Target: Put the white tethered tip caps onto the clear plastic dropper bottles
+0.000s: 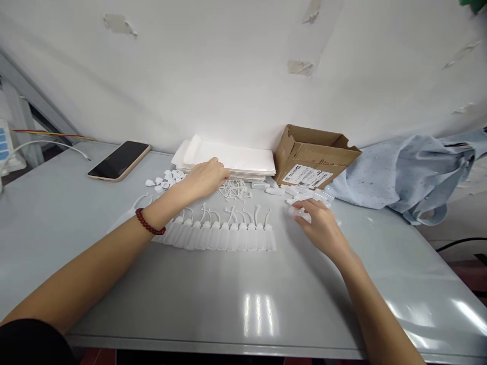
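Dark red beads ringed the wrist behind the left hand (210, 177); white strings (235, 190) lay just beside it. At the right hand (319, 223) were translucent whitish pieces (303, 215); beyond, a brown box (281, 154) with a black-on-white label (308, 176). Dark-speckled, pale blue cloth (380, 172) lay farther right, on grey tabletop (205, 294).

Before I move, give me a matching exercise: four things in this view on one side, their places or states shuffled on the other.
1. left hand
2. right hand
3. phone
4. cardboard box

A. brown, open-topped, with a white label
B. nearest the loose white ties
C. face up, screen dark
D. touching a clear plastic piece

Pairs: 1-B, 2-D, 3-C, 4-A
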Demonstrator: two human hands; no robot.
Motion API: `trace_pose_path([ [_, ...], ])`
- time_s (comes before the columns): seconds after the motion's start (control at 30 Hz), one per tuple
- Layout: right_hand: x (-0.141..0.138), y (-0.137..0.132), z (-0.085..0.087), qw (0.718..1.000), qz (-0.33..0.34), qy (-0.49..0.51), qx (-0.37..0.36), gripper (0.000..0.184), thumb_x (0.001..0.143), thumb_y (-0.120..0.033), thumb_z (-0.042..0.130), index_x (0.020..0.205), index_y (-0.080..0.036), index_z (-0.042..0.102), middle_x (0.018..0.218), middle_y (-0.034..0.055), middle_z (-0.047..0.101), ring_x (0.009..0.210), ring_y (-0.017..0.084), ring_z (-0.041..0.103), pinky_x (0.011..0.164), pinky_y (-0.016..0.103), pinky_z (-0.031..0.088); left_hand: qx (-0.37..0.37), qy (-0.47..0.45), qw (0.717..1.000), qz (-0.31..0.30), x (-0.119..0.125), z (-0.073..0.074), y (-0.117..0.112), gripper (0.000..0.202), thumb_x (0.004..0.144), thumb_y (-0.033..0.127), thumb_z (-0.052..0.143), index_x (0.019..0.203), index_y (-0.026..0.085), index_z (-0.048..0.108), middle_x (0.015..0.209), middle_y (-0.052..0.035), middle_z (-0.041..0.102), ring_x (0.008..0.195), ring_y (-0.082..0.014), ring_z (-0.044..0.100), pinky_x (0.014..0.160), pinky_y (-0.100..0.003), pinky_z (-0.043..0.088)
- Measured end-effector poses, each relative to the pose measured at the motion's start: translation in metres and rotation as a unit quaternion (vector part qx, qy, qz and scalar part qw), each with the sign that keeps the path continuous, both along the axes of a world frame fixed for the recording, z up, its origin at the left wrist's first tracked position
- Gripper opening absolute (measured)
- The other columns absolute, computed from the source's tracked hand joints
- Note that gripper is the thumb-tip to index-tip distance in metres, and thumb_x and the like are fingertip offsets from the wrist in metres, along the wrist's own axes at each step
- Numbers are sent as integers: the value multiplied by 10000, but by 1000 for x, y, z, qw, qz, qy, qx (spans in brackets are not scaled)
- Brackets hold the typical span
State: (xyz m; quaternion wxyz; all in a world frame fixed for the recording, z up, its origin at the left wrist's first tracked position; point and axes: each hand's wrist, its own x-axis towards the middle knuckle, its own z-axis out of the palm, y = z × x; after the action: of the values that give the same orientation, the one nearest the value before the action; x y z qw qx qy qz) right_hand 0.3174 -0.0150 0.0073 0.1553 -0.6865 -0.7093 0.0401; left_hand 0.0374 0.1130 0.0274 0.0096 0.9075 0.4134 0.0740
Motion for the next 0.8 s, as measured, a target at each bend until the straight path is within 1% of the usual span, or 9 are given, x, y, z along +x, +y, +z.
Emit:
trace_pose_path([
  [0.1,-11,-6,5,994,22,73,78,163,811,-197,579,969,-190,622,952,79,671,917,262,587,763,395,476,-8,-50,999,-5,2,15,-9,198,869,195,510,858,182,707,818,-64,669,872,-214,562,649,-269,413],
  [0.17,-20,-11,8,985,42,126,108,158,827,-235,586,979,-198,608,940,73,664,882,241,593,745,379,481,-14,-104,994,-8,7,26,-21,185,867,214,521,881,192,704,881,-34,686,827,-166,591,684,-258,439],
  [0.27,-37,-20,11,968,73,212,110,151,850,-263,593,993,-218,598,962,60,653,830,205,595,732,354,490,-76,-284,955,-32,20,36,-47,132,819,202,576,818,186,708,802,-7,703,696,-137,602,616,-245,445],
  [0.33,-49,-27,12,951,97,277,96,152,857,-271,601,1003,-230,595,948,47,639,824,189,594,739,341,500,-78,-335,938,-44,29,35,-65,98,801,191,605,783,182,701,762,4,703,648,-123,587,594,-237,443],
  [0.43,-62,-34,10,923,116,360,75,180,849,-278,627,1020,-238,591,941,36,622,818,171,589,755,330,506,-39,-356,932,-55,42,25,-86,109,802,141,591,734,167,672,684,14,673,592,-107,556,574,-232,430],
  [0.5,-68,-37,9,906,107,406,62,201,837,-285,645,1024,-240,586,940,31,618,803,161,586,762,326,506,-12,-355,933,-54,46,18,-94,138,813,116,562,723,162,656,671,12,649,587,-106,546,568,-233,422],
  [0.63,-73,-38,8,867,80,490,32,277,809,-307,673,1055,-238,567,933,24,604,843,162,594,789,321,499,-23,-342,938,-50,45,13,-103,134,822,106,551,749,159,650,700,2,651,625,-119,566,576,-237,433],
  [0.7,-74,-38,9,853,77,516,10,336,823,-322,651,1133,-252,539,974,23,572,830,156,601,757,314,498,-31,-341,938,-54,42,15,-107,132,836,112,542,777,160,651,728,-8,659,644,-125,578,582,-240,444],
  [0.8,-74,-39,14,843,85,531,-20,381,860,-353,589,1225,-278,507,996,24,544,708,133,583,622,284,471,-43,-350,933,-75,36,16,-115,125,859,129,536,811,172,643,775,-17,667,674,-126,598,590,-236,456],
])
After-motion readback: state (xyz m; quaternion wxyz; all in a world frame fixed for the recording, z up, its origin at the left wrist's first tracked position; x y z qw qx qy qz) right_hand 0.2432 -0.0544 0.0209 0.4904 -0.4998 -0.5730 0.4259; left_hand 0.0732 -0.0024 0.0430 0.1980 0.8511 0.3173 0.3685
